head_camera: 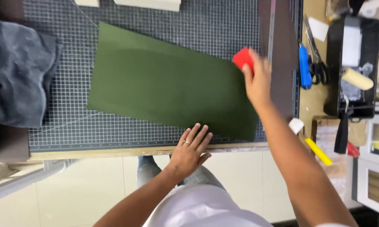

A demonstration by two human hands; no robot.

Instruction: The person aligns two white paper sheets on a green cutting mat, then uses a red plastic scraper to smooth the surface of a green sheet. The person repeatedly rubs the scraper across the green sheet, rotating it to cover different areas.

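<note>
1. Pressing flat, your left hand lies open, fingers spread, on the near edge of the green sheet; keep that palm down so the sheet does not creep.
2. Your right hand is closed around a red block at the sheet's right end, beside the brown strip.
3. The sheet lies skewed on the gridded cutting mat; judge its edges against the grid lines.
4. Stroke the block outward from the held side, with even pressure, to avoid creasing.
5. Mind the metal ruler just beyond your knuckles.
</note>
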